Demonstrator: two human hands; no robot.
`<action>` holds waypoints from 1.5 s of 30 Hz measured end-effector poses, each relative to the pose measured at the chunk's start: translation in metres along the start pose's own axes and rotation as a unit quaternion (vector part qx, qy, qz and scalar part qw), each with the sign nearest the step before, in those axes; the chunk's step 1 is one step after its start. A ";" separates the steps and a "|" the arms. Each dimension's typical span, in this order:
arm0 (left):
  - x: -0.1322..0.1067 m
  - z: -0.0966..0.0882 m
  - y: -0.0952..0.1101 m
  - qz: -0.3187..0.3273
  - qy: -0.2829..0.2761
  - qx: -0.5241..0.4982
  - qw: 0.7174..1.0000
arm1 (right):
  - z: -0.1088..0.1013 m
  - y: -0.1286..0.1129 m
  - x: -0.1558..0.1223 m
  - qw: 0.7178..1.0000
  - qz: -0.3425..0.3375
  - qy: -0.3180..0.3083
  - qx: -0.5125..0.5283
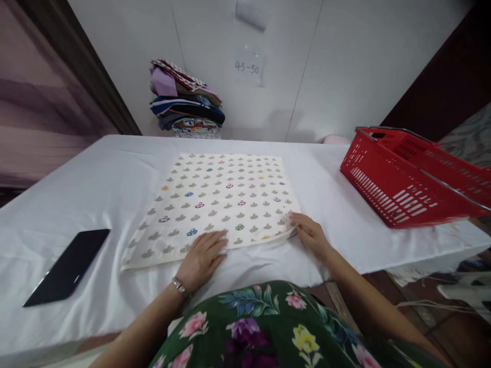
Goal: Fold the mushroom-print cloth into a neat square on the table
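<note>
A cream cloth (218, 194) printed with grey, blue, red and yellow mushroom-like shapes lies folded in layers on the white-covered table. My left hand (202, 259) rests flat on its near edge, fingers stretched out and holding nothing. At the near right corner, my right hand (310, 234) pinches the cloth's stacked layers between thumb and fingers, lifting them slightly. The layer edges show beside that thumb. A watch or metal bracelet (180, 287) is on my left wrist.
A black tablet-like slab (69, 266) lies on the table (111, 168) at left. A red plastic basket (399, 179) with metal handles stands at right. Stacked folded fabrics (187, 105) sit against the back wall, where a paper (248, 68) reads 45-50.
</note>
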State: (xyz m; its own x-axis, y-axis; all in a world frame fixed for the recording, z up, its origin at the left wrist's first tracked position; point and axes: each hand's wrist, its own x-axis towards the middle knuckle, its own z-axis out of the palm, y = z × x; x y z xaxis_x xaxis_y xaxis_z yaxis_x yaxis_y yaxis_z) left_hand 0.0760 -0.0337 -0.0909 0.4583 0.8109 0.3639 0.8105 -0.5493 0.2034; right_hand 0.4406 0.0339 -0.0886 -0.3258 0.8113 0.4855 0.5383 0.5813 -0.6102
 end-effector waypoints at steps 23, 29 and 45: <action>0.014 -0.002 0.003 0.023 -0.021 0.068 0.997 | -0.008 -0.009 -0.014 0.963 -0.122 -0.065 -0.233; -0.001 -0.016 -0.011 -0.044 -0.024 0.066 0.997 | -0.013 -0.010 -0.018 0.961 -0.117 -0.112 -0.224; -0.034 -0.031 -0.018 -0.240 -0.012 0.089 0.967 | 0.073 -0.033 0.013 0.938 -0.238 -0.164 -0.191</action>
State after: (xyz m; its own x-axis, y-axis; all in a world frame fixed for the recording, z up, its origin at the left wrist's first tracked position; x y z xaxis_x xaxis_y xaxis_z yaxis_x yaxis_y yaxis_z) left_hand 0.0346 -0.0581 -0.0784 0.0213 0.9693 0.2451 0.9806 -0.0680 0.1837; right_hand 0.3625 0.0300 -0.1079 -0.7877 0.4776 0.3891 0.4903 0.8685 -0.0733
